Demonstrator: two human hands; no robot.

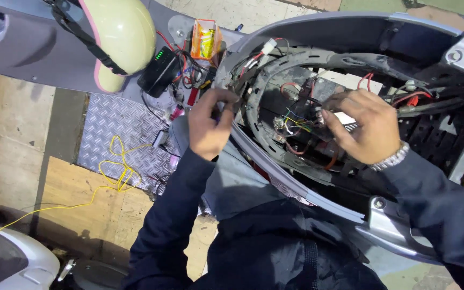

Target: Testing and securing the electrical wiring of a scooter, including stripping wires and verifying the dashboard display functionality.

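— Left grip (210, 124)?
— Pinched narrow on the black rim (253, 102) of the scooter's open compartment, fingers curled at its left edge.
— Right grip (362, 128)?
— Curled inside the compartment, fingertips on the coloured wire bundle (296, 122); holding or only touching, cannot tell.
— Nearby?
— Helmet (122, 37), yellow wire (115, 166) on the floor.

Person, head view: dark navy long sleeves on both arms, cuffs reaching the wrists. Dark padded jacket front, with a vertical seam or zip line. Right hand (362, 124): silver metal link watch (390, 159) at wrist. Left hand (209, 122): bare, nothing worn.
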